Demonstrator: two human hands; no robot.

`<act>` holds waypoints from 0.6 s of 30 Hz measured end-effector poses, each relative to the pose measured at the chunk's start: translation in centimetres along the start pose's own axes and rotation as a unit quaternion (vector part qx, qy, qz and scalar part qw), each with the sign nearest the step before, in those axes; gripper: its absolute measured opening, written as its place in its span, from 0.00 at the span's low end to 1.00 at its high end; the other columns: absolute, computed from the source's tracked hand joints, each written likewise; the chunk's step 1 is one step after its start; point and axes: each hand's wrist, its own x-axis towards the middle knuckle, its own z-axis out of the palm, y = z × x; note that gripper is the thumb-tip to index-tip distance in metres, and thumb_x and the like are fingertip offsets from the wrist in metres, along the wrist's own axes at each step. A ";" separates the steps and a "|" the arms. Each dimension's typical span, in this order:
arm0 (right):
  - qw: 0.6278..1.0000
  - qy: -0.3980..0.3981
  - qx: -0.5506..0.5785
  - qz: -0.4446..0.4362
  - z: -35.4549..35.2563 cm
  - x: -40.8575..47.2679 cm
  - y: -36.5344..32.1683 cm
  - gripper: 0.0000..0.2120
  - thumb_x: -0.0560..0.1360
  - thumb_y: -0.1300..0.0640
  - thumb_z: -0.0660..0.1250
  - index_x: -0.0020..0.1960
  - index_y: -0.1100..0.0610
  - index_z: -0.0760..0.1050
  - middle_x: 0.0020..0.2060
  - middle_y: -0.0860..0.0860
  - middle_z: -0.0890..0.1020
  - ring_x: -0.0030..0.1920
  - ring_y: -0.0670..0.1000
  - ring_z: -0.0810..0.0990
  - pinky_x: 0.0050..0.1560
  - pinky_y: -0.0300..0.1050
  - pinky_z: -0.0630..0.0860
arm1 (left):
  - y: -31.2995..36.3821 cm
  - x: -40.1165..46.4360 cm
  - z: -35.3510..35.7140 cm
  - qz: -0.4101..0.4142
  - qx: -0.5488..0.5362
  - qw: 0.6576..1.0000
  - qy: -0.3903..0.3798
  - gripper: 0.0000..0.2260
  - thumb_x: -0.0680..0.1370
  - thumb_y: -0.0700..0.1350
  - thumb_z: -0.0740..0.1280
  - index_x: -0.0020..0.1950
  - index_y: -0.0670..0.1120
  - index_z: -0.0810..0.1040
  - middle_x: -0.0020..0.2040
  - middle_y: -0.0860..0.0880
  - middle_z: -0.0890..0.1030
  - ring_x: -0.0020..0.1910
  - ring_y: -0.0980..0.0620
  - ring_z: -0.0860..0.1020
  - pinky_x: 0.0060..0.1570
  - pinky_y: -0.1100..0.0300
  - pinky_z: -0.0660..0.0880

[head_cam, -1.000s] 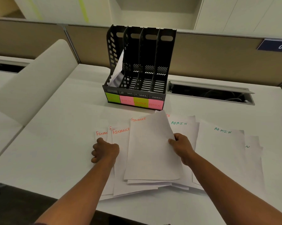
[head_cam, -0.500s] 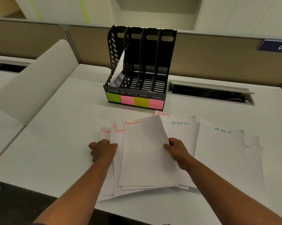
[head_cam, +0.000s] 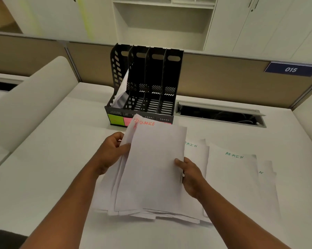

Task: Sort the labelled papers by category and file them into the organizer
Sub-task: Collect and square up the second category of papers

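Observation:
A bunch of white sheets marked FINANCE in red (head_cam: 155,162) is gathered and tilted up off the desk. My left hand (head_cam: 113,150) grips its left edge, my right hand (head_cam: 189,173) grips its right edge. Sheets marked ADMIN in green (head_cam: 232,177) lie flat to the right; more sheets lie under the bunch. The black four-slot organizer (head_cam: 146,90) stands behind, with a white sheet (head_cam: 122,92) leaning in its leftmost slot. Green and pink sticky labels (head_cam: 115,119) show on its front; the bunch hides the other labels.
A white desk (head_cam: 52,168) carries everything. A curved white divider (head_cam: 25,105) rises at the left. An open cable trough (head_cam: 220,114) lies right of the organizer. A beige partition with a blue "015" sign (head_cam: 291,69) stands behind.
The spread FINANCE sheets have been gathered into one bunch and lifted at the far end. My left hand went from resting on the papers to gripping the bunch's left edge.

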 end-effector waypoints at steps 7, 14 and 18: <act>0.996 -0.015 0.081 -0.025 1.0 0.2 -1.2 0.11 0.80 0.58 0.68 0.61 0.56 0.81 0.58 0.54 0.85 0.57 0.54 0.83 0.61 0.53 0.78 | 4.7 -0.9 -1.4 0.094 -0.067 0.993 0.002 0.13 0.75 0.43 0.73 0.59 0.45 0.79 0.50 0.50 0.86 0.48 0.49 0.85 0.45 0.57 0.82; 0.993 0.030 0.102 -0.051 1.7 0.4 -1.1 0.14 0.79 0.54 0.70 0.63 0.57 0.80 0.60 0.56 0.84 0.62 0.61 0.81 0.64 0.59 0.78 | 6.8 -0.6 -0.1 0.121 -0.064 0.990 -0.028 0.17 0.77 0.44 0.71 0.66 0.48 0.77 0.55 0.53 0.85 0.52 0.51 0.84 0.48 0.56 0.83; 0.990 0.095 0.021 -0.098 1.8 0.0 -2.3 0.09 0.79 0.52 0.71 0.55 0.55 0.79 0.53 0.53 0.85 0.54 0.56 0.82 0.56 0.53 0.80 | 6.8 0.0 1.5 0.095 -0.088 0.992 0.004 0.14 0.81 0.52 0.65 0.66 0.52 0.72 0.54 0.59 0.83 0.51 0.58 0.82 0.48 0.62 0.80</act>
